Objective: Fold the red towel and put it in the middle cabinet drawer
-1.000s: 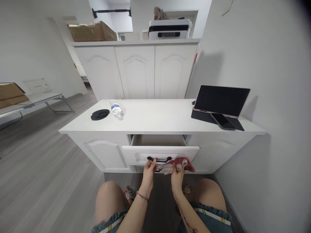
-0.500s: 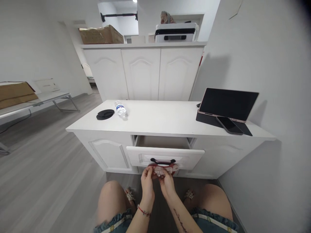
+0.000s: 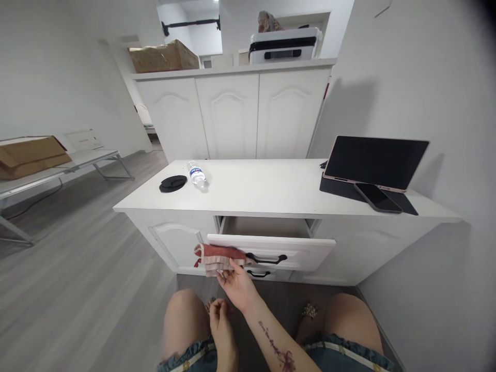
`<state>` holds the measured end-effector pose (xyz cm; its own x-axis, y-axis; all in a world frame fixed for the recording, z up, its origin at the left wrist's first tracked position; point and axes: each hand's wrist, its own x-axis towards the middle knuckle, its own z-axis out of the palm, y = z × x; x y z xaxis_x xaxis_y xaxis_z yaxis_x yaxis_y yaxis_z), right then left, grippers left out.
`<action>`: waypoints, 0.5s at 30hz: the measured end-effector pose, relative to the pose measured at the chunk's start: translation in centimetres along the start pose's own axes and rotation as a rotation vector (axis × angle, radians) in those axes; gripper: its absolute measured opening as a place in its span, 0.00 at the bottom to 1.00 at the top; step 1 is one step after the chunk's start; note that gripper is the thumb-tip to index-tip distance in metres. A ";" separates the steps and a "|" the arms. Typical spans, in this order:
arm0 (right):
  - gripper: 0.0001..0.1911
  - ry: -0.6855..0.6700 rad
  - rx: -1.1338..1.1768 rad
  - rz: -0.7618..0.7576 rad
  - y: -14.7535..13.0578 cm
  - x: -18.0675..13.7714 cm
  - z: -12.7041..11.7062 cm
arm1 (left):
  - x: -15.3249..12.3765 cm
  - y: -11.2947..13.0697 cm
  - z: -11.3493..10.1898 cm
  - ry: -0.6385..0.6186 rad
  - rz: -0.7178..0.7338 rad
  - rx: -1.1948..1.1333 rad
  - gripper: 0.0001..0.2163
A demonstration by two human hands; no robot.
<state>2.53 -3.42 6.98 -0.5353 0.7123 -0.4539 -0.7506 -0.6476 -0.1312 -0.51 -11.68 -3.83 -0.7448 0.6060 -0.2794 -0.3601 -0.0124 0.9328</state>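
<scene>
My right hand [image 3: 237,285] reaches left across my lap and grips a folded red and beige cloth [image 3: 217,257]. The cloth hangs in front of the left end of the open white drawer [image 3: 294,248], beside its black handle [image 3: 267,259]. My left hand [image 3: 220,313] rests low by my left knee. Its fingers are curled together and nothing shows in them. The part of the drawer's inside that I can see looks bare.
On the low white cabinet top [image 3: 263,188] lie a water bottle [image 3: 196,174] and a black round object [image 3: 172,183] at the left. A tablet [image 3: 374,163] and a phone [image 3: 377,198] are at the right. A wall stands close on the right. Open grey floor lies to the left.
Both hands were on the cloth below the drawer handle. Now my left hand has let go and dropped to my knee. My right hand has carried the cloth left.
</scene>
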 end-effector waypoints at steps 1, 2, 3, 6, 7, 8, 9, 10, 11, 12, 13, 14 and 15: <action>0.03 -0.005 0.009 -0.001 -0.4 -0.4 0.5 | -0.1 0.0 0.2 -0.012 0.004 -0.006 0.12; 0.02 -0.013 0.011 -0.007 -0.8 -0.8 0.9 | -0.3 0.0 0.4 -0.024 0.007 -0.010 0.12; 0.02 -0.024 0.005 -0.017 -1.2 -1.2 1.2 | -0.5 0.1 0.7 -0.037 0.006 -0.012 0.12; 0.03 -0.070 -0.047 -0.072 -2.6 -2.4 1.3 | -0.9 0.2 1.6 -0.094 -0.002 0.005 0.13; 0.04 -0.076 -0.068 -0.097 -3.2 -2.7 1.1 | -0.9 0.3 2.0 -0.122 -0.007 0.008 0.13; 0.04 -0.072 -0.087 -0.123 -3.7 -3.0 0.9 | -0.9 0.3 2.4 -0.158 -0.019 0.001 0.13; 0.04 -0.059 -0.102 -0.148 -4.2 -3.3 0.7 | -0.9 0.5 2.9 -0.199 -0.037 -0.014 0.13; 0.04 -0.041 -0.112 -0.170 -4.8 -3.6 0.4 | -0.8 0.7 3.5 -0.242 -0.062 -0.038 0.13; 0.05 -0.025 -0.119 -0.190 -5.3 -3.9 0.1 | -0.7 0.9 4.1 -0.283 -0.095 -0.068 0.12; 0.05 -0.011 -0.127 -0.214 -5.9 -4.2 -0.3 | -0.6 1.3 4.8 -0.318 -0.135 -0.102 0.12; 0.05 -0.003 -0.138 -0.242 -6.5 -4.5 -0.7 | -0.5 1.7 5.5 -0.346 -0.178 -0.138 0.12; 0.05 0.002 -0.151 -0.271 -7.1 -4.8 -1.0 | -0.4 2.2 6.2 -0.366 -0.222 -0.172 0.12; 0.05 0.006 -0.161 -0.298 -7.8 -5.2 -1.4 | -0.4 2.7 6.9 -0.382 -0.262 -0.202 0.12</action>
<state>11.67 -2.45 9.12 -0.2987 0.8754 -0.3801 -0.8024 -0.4459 -0.3966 2.66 -6.45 0.41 -0.3696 0.8566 -0.3601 -0.6373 0.0484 0.7691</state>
